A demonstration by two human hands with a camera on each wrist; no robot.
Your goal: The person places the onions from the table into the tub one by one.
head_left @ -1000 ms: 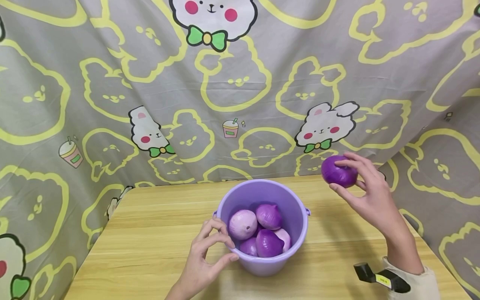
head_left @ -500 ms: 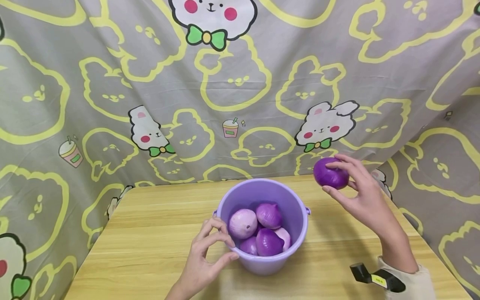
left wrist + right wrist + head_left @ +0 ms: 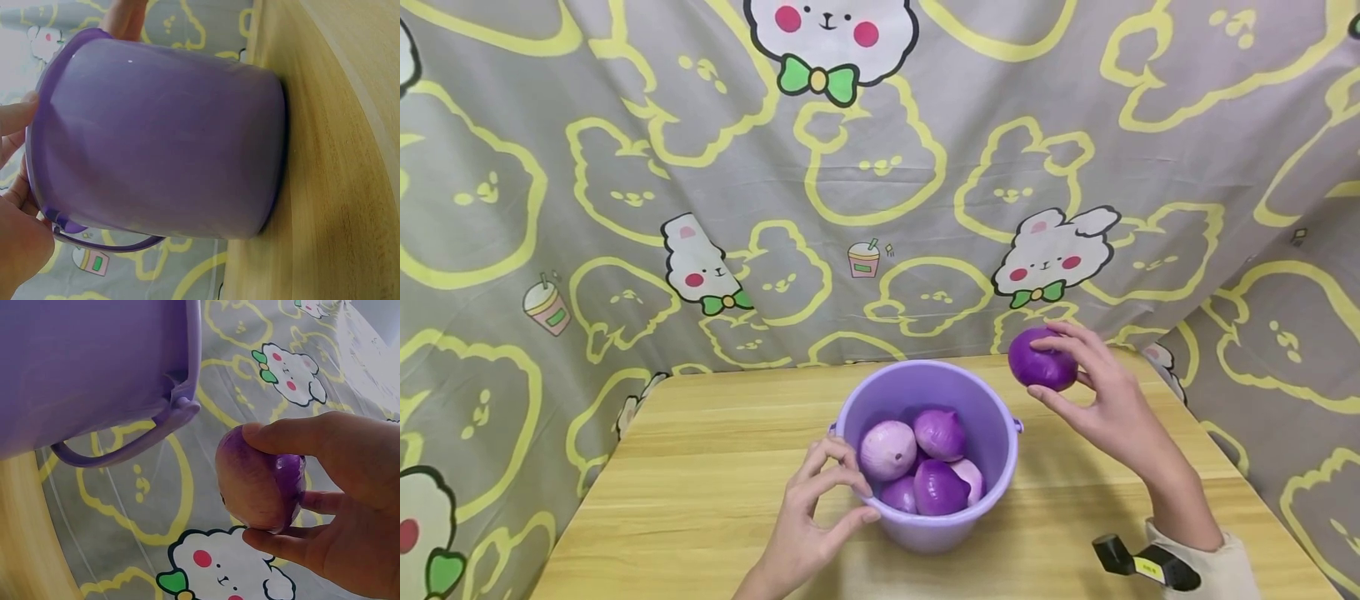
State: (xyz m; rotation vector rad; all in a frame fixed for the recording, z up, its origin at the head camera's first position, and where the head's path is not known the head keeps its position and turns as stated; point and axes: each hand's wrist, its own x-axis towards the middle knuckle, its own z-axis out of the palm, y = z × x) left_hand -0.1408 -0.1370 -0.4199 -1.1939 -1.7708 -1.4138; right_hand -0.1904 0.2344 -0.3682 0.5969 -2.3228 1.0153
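Observation:
My right hand [image 3: 1108,404] holds a purple onion [image 3: 1036,360] between thumb and fingers, raised to the right of a lilac bucket [image 3: 925,535]. In the right wrist view, a paler patch shows on the side of this onion [image 3: 250,484], and it is apart from the bucket. With thumb and curled fingers, my left hand [image 3: 812,512] grips the bucket's left rim. Several onions lie inside, among them a pale pinkish one [image 3: 887,450] and a deep purple one [image 3: 940,487]. The bucket stands upright on the table.
The bucket's handle [image 3: 112,456] hangs down its outside. Beneath it is a wood-grain table [image 3: 700,467]. A grey curtain [image 3: 910,192] with yellow outlines and cartoon rabbits hangs behind the table and along both sides. A black device [image 3: 1142,567] sits at the right sleeve.
The right hand has carried its onion leftward and slightly lower, closer to the bucket. My left hand has stayed at the rim, and the onions inside have not moved.

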